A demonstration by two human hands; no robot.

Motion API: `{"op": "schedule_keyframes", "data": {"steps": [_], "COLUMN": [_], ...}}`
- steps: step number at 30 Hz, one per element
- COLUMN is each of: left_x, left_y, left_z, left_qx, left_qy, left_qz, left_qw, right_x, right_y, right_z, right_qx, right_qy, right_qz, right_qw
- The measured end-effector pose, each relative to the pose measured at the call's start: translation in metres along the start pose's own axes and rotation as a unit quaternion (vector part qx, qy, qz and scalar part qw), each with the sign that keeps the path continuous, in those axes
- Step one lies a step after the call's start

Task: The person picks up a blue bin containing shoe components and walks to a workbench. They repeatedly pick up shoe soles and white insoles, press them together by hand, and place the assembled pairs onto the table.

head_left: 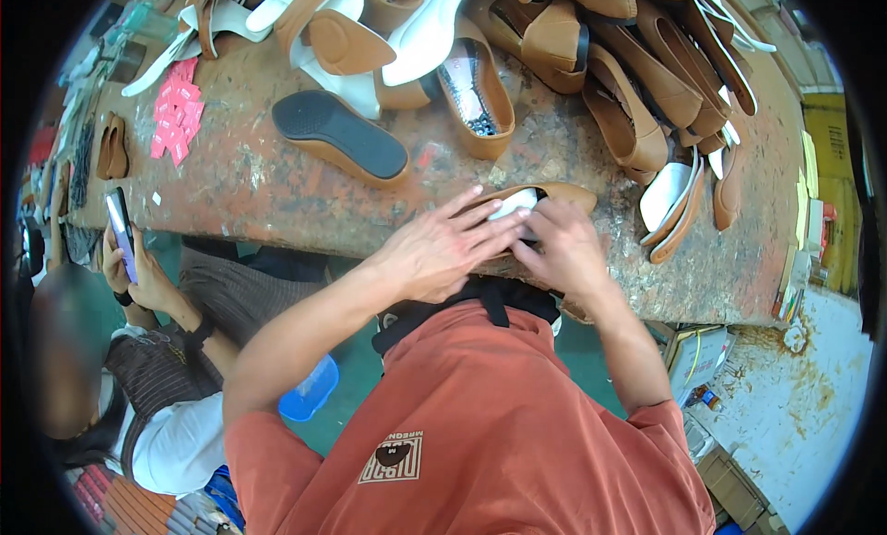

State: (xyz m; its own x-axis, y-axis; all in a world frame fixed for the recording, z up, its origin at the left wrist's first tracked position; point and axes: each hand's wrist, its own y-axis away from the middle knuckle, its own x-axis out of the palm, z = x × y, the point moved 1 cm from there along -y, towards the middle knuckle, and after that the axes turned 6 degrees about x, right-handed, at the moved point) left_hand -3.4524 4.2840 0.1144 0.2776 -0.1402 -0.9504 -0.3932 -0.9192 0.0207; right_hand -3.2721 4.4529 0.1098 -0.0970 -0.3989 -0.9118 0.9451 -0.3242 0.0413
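Note:
A tan slip-on shoe [573, 195] lies at the near edge of the workbench, in front of my body. Inside its opening shows a white insole [515, 204]. My left hand [442, 249] grips the shoe from the left, its fingers stretched across the opening and the insole; the thumb is hidden. The fingers of my right hand [565, 249] are bent and closed on the shoe's near side at the opening, next to the insole. Beyond my hands lie a tan shoe with its black sole up [340, 133] and an upright tan shoe with a patterned inside [478, 96].
Tan shoes [628, 110] and white insoles [430, 38] pile up along the worn workbench [240, 198]. Pink labels [176, 115] lie at the left. A person sits close on my left, holding a phone [121, 235]. A blue plastic container [309, 389] stands below the bench.

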Motion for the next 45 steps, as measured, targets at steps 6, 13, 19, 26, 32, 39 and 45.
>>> {"op": "schedule_keyframes", "data": {"steps": [6,13,19,26,32,39,45], "left_x": [-0.009,0.038,-0.026,-0.098,-0.121,-0.058,-0.006], "left_y": [-0.089,-0.076,-0.010,-0.008,-0.081,0.021,0.154], "left_z": [-0.015,-0.004,-0.025,-0.020,-0.046,-0.025,-0.042], "left_qx": [0.010,0.036,-0.109,-0.167,0.068,-0.108,-0.300], "left_qy": [-0.078,-0.119,-0.052,0.245,0.177,0.195,0.304], "left_qz": [0.211,0.010,-0.049,-0.381,-0.329,-0.247,-0.615], "left_qw": [0.974,0.992,0.991,0.875,0.925,0.943,0.662], "right_x": [-0.007,0.003,-0.002,-0.067,-0.064,-0.048,-0.094], "right_y": [0.016,0.014,0.015,-0.002,0.001,0.002,0.071], "right_z": [-0.061,-0.067,-0.062,-0.013,-0.035,-0.017,-0.117], "right_qx": [0.025,0.018,0.004,-0.057,-0.115,-0.146,0.129], "right_qy": [-0.062,-0.085,-0.101,0.172,0.052,0.247,-0.008], "right_qz": [0.005,-0.005,-0.040,0.098,-0.003,0.129,-0.387], "right_qw": [0.998,0.996,0.994,0.979,0.992,0.949,0.913]}}
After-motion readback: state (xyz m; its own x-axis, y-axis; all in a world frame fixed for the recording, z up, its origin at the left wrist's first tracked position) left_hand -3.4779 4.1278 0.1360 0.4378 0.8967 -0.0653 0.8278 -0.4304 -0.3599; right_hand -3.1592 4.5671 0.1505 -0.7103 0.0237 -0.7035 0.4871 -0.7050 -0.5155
